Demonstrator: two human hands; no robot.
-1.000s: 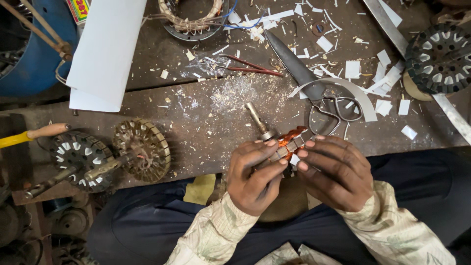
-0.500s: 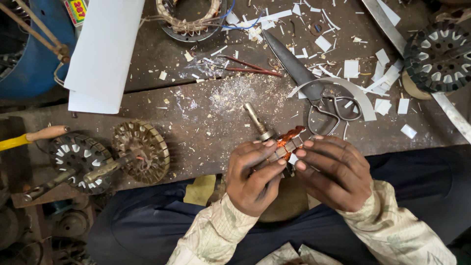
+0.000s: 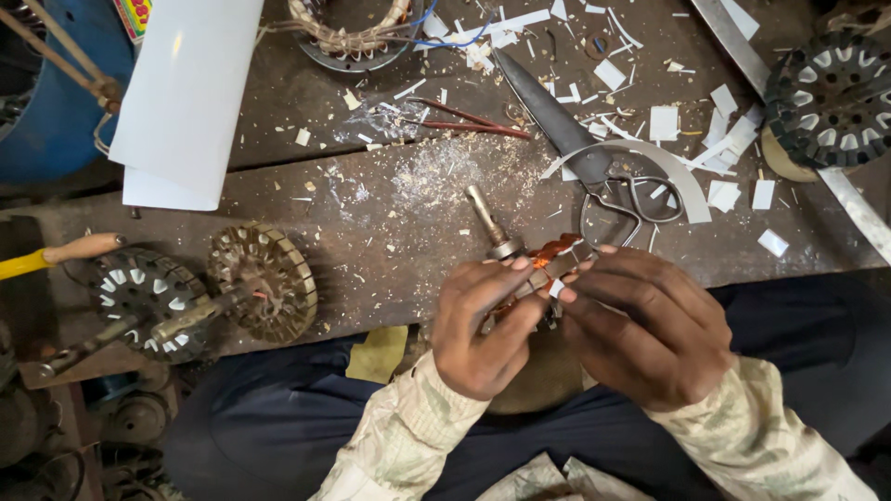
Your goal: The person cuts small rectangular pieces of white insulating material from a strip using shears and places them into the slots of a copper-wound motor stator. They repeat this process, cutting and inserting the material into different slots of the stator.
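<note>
Both of my hands hold a small motor armature [image 3: 548, 255] with copper-coloured windings and a steel shaft [image 3: 485, 215] that points up and to the left. My left hand [image 3: 483, 329] cups it from below and the left, thumb on the windings. My right hand [image 3: 645, 320] grips its right side, with the fingertips pressed on a small white strip at the windings. The armature is held just above the front edge of the wooden workbench [image 3: 390, 232], over my lap.
Large scissors [image 3: 575, 148] and a curved white strip [image 3: 650, 167] lie just beyond my hands among white paper scraps. Two slotted rotor discs [image 3: 204, 288] sit at the left, another [image 3: 831, 97] at the far right. A white sheet [image 3: 186, 93] and a wound stator [image 3: 348, 32] lie at the back.
</note>
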